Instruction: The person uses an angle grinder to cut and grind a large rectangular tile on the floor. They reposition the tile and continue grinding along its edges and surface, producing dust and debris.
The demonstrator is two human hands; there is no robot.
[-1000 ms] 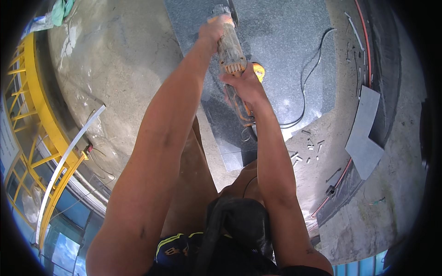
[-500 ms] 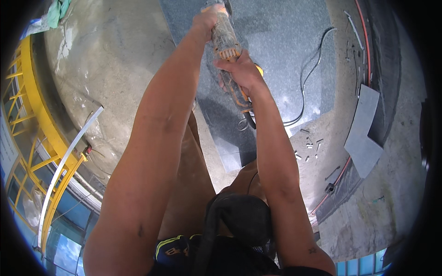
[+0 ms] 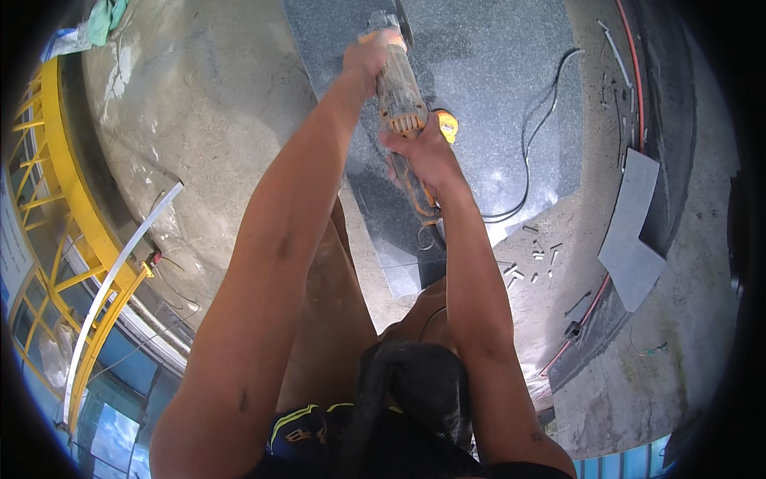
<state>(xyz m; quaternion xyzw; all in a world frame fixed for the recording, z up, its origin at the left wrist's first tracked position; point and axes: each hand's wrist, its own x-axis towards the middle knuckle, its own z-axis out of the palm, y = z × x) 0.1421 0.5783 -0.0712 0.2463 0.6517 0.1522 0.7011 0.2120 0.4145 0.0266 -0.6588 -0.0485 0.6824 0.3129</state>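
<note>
In the upper centre, the grinder (image 3: 400,89) is over the grey slab (image 3: 499,104); fingers of the left hand (image 3: 369,58) clasp its front, the right hand's (image 3: 431,156) its rear handle. Best keep both grips firm, cord (image 3: 527,172) clear; disc (image 3: 408,25) contact is hard to judge.

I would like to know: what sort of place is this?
Probably a building site or a rough workshop yard, though I cannot be certain. A dusty angle grinder is held over a grey slab, and small pieces lie scattered on the worn concrete floor.
</note>
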